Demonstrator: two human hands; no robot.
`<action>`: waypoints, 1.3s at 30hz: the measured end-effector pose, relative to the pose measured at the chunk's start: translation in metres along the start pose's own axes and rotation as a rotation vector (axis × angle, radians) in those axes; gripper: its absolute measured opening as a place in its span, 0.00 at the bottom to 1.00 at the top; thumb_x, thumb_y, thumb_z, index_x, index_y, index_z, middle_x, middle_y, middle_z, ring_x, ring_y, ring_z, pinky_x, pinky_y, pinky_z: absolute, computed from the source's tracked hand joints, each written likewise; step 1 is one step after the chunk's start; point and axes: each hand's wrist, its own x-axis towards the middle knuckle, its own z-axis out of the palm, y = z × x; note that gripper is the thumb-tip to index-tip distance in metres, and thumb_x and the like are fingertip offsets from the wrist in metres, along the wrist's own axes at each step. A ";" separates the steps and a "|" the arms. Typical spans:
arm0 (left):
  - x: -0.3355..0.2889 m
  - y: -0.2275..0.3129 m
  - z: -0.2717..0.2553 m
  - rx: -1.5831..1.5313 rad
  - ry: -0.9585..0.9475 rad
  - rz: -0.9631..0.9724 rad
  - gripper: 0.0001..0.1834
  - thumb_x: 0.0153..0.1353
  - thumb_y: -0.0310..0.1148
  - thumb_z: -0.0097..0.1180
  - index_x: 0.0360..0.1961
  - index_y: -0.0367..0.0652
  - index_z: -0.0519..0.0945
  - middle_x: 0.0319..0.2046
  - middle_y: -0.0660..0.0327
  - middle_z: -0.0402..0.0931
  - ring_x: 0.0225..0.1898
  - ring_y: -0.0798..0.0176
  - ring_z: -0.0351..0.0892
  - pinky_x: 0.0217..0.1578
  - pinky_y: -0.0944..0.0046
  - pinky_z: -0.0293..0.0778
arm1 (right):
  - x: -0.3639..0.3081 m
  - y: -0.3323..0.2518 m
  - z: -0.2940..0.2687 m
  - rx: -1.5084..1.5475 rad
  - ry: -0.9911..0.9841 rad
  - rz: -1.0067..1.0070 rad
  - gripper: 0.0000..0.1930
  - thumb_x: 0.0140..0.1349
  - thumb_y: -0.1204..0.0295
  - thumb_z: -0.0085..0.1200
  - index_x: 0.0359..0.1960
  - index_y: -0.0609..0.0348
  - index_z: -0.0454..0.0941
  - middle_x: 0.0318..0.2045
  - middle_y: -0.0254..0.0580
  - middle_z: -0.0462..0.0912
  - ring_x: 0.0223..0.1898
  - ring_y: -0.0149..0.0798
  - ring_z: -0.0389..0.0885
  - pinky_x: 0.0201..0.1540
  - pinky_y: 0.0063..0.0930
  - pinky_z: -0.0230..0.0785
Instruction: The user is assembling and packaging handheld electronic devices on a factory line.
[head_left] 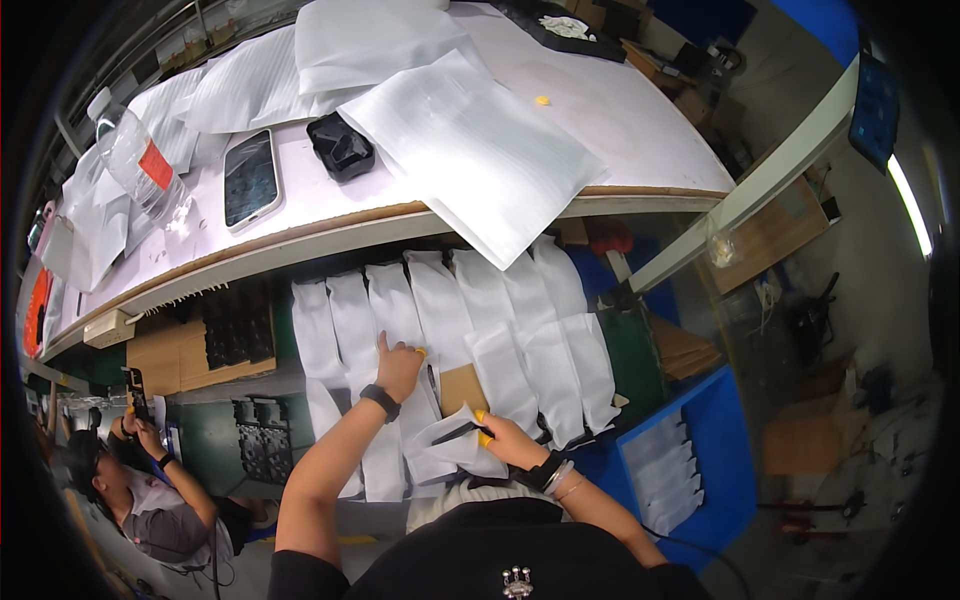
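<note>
Rows of white foam sleeves (pixel 436 300) lie side by side on the lower surface in front of me, with dark ends showing at some edges. Over the middle of them, my left hand (pixel 400 368) reaches forward with its index finger stretched out, touching or just above a sleeve. My right hand (pixel 510 443), nearer to me, grips a white foam sleeve (pixel 455 452) with a black part showing in its opening. Yellow covers show on fingertips of both hands. A piece of brown cardboard (pixel 462 388) is visible between the sleeves.
Above, a bench (pixel 640 150) bears loose foam sheets (pixel 480 140), a phone (pixel 251 180), a black device (pixel 340 146) and a plastic bottle (pixel 135 165). A blue crate (pixel 735 440) with wrapped pieces stands right. Black molded parts (pixel 262 440) and another person (pixel 160 500) are left.
</note>
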 end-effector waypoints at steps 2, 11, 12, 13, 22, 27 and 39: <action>0.002 0.003 -0.001 0.037 -0.041 -0.011 0.12 0.45 0.22 0.45 0.33 0.45 0.76 0.30 0.61 0.75 0.41 0.61 0.71 0.55 0.42 0.49 | -0.007 0.017 -0.007 0.183 -0.020 0.074 0.17 0.51 0.82 0.46 0.46 0.64 0.66 0.39 0.42 0.75 0.43 0.35 0.72 0.45 0.24 0.63; -0.002 -0.004 0.013 -0.073 0.062 -0.039 0.11 0.46 0.22 0.45 0.31 0.45 0.76 0.31 0.61 0.74 0.42 0.60 0.70 0.54 0.43 0.51 | -0.063 -0.003 -0.010 0.440 0.038 0.252 0.19 0.46 0.85 0.41 0.42 0.62 0.71 0.38 0.34 0.75 0.42 0.29 0.71 0.47 0.22 0.61; -0.002 -0.004 0.015 -0.080 0.051 -0.038 0.11 0.46 0.22 0.45 0.31 0.45 0.76 0.31 0.61 0.74 0.42 0.60 0.70 0.54 0.43 0.51 | -0.066 -0.005 -0.009 0.386 0.051 0.234 0.19 0.46 0.85 0.40 0.41 0.62 0.71 0.39 0.35 0.75 0.41 0.29 0.72 0.47 0.22 0.61; -0.002 -0.005 0.017 -0.098 0.086 -0.041 0.11 0.46 0.22 0.45 0.31 0.45 0.76 0.32 0.61 0.74 0.42 0.60 0.70 0.54 0.43 0.51 | -0.069 -0.008 -0.007 0.332 0.062 0.218 0.19 0.45 0.86 0.39 0.40 0.62 0.72 0.39 0.36 0.75 0.41 0.29 0.72 0.47 0.22 0.61; 0.002 -0.006 0.026 -0.224 0.153 -0.059 0.16 0.42 0.19 0.47 0.35 0.42 0.75 0.35 0.59 0.73 0.44 0.57 0.68 0.51 0.48 0.55 | -0.077 -0.035 -0.003 0.014 0.036 0.116 0.20 0.41 0.84 0.40 0.39 0.61 0.73 0.36 0.43 0.77 0.43 0.42 0.74 0.48 0.24 0.62; 0.002 -0.005 0.027 -0.226 0.157 -0.046 0.16 0.41 0.19 0.47 0.35 0.42 0.75 0.36 0.58 0.73 0.44 0.57 0.68 0.49 0.50 0.57 | -0.086 -0.022 0.001 0.108 0.153 0.130 0.18 0.40 0.82 0.42 0.38 0.63 0.72 0.37 0.50 0.74 0.39 0.48 0.73 0.44 0.28 0.64; 0.005 -0.001 0.034 -0.194 0.170 -0.066 0.11 0.45 0.22 0.46 0.30 0.44 0.76 0.34 0.61 0.72 0.42 0.58 0.67 0.49 0.49 0.57 | -0.108 -0.022 -0.010 0.375 0.241 0.133 0.16 0.40 0.82 0.40 0.33 0.62 0.74 0.33 0.40 0.76 0.38 0.37 0.74 0.46 0.25 0.62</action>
